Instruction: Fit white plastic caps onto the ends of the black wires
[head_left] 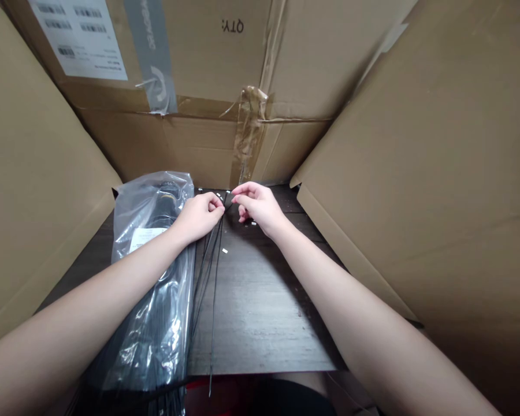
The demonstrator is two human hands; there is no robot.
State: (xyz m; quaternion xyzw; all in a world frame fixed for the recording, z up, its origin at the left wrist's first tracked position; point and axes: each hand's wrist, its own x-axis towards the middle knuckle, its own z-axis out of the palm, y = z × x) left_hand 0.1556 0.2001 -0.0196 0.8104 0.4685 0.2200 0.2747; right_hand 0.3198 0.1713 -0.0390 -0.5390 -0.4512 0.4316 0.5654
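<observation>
My left hand (201, 215) is closed in a pinch on thin black cables (217, 266) near their upper ends. From there the cables run down over the dark tabletop and past its front edge. Just to the right, my right hand (260, 207) has thumb and forefinger brought together at a short dark cable end that reaches over from the left fingers. Its other fingers are loosely curled. Small white pieces (225, 251) lie around both hands, some beside the cable ends. Under my left forearm is a clear plastic bag (173, 323) full of black cables, with a white label (145, 237).
A large cardboard box (208, 138) with brown and grey tape stands at the back. Cardboard panels rise on the left (34, 173) and right (416, 173), hemming in the dark wooden tabletop (260, 323). Something red (216, 396) shows below the front edge.
</observation>
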